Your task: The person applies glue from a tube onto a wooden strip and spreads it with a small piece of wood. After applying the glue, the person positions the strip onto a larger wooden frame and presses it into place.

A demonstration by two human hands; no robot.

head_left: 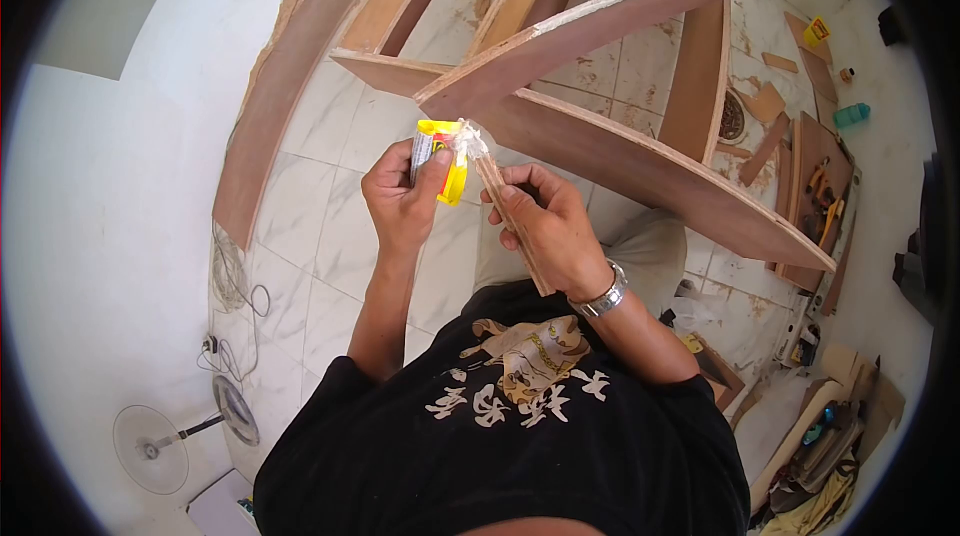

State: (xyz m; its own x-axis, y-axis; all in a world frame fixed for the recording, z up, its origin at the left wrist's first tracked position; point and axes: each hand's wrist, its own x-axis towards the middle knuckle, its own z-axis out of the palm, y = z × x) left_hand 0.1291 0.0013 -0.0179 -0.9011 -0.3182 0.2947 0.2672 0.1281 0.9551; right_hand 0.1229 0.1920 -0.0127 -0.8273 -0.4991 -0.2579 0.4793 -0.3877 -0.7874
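My left hand (405,198) is closed around a small yellow container (453,184) with a grey and red label, held tilted in front of my chest. In my right hand (550,221) is a thin wooden stick (520,244), pinched between thumb and fingers and slanting up to the left. Whitish stuff (470,141) clings to the stick's upper end and touches the container's opening side. Just beyond my hands a curved wooden panel (600,36) rests across a longer panel (640,161), with white material along part of its upper edge.
Wooden frame pieces (695,76) stand on the tiled floor ahead. A long board (270,126) leans along the left wall. Cables (235,356) and a fan (150,446) are at lower left. Tools (825,198), a teal bottle (852,116) and scraps lie at right.
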